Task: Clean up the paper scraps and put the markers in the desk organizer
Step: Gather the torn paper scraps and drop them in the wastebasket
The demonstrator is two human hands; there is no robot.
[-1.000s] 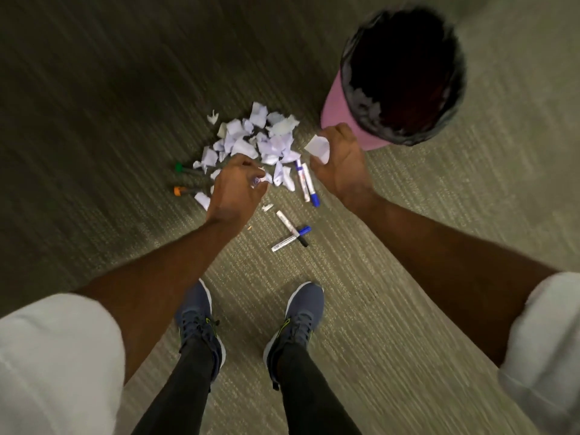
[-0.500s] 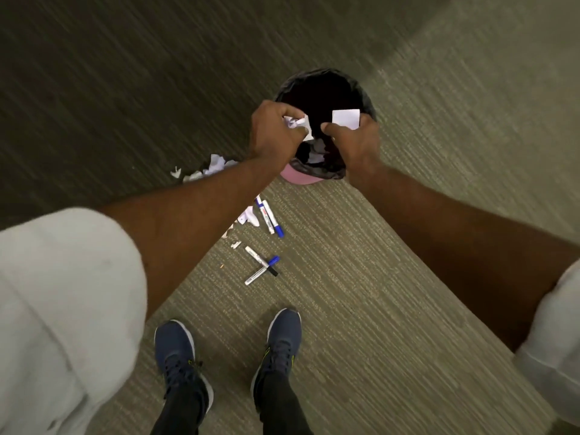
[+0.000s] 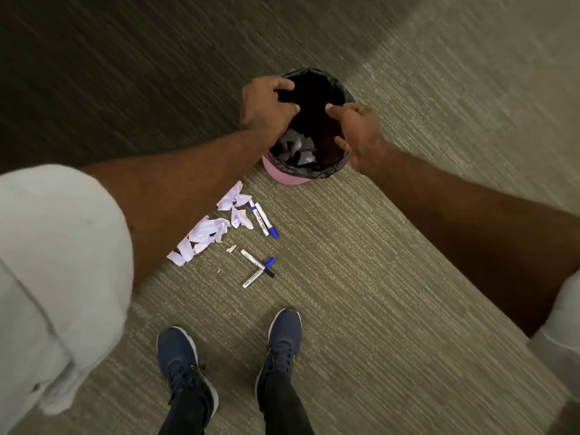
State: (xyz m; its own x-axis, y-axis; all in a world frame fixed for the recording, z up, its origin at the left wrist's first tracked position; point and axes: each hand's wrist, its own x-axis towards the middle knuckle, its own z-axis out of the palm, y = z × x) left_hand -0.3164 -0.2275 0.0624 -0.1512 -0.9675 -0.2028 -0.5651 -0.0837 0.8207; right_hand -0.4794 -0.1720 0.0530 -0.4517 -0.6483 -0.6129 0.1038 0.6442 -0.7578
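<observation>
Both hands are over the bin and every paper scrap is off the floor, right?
Not quite. The left hand and right hand are over the bin, but the head view shows paper scraps lying on the carpet beside the markers.

I can make out no word, brand or number on my feed. The paired markers [image 3: 263, 218] on the floor [image 3: 392, 277] carry red and dark print on their white barrels, too small and blurred for me to read. The crossed markers [image 3: 255, 267] show faint dark print along their barrels, which is just as illegible. The shoes [image 3: 284, 337] have a yellow-green mark by the laces; I cannot tell whether it is a logo.
</observation>
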